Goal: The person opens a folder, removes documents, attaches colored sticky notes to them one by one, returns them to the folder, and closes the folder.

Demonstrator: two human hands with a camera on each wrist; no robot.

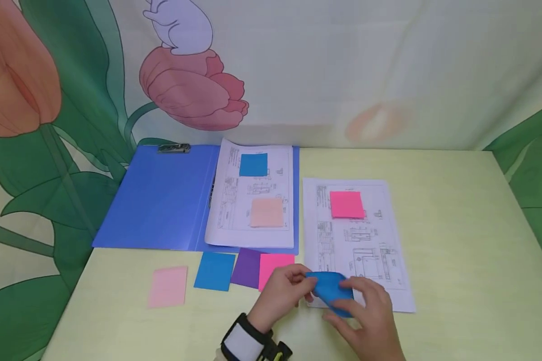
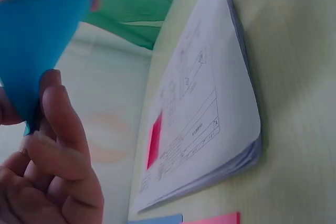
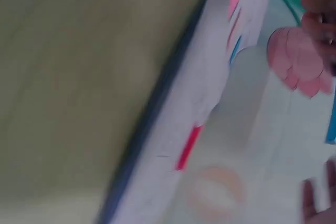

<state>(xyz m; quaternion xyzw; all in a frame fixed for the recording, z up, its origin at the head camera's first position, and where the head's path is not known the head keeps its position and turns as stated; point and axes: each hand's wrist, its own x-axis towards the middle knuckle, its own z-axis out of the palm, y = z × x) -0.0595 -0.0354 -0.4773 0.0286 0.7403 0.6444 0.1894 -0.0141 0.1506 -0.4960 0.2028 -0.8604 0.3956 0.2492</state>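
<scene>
A bent blue sticky note (image 1: 330, 290) is held up over the lower edge of the loose stack of drawings (image 1: 313, 235). My left hand (image 1: 283, 290) pinches its left corner between thumb and fingers, seen close up in the left wrist view with the note (image 2: 42, 30) above the hand (image 2: 58, 166). My right hand (image 1: 370, 313) is at the note's right side, fingertips overlapping it and the thumb spread apart below. In the blurred right wrist view, the right fingers (image 3: 310, 198) stand apart from the blue edge.
An open blue folder (image 1: 158, 200) lies left, its clipped drawings (image 1: 230, 230) bearing blue (image 1: 253, 164) and peach (image 1: 267, 212) notes. A pink note (image 1: 347, 204) is on the loose drawings. Light pink (image 1: 168, 287), blue (image 1: 214, 271), purple (image 1: 246, 268) and bright pink (image 1: 275, 263) notes lie in front.
</scene>
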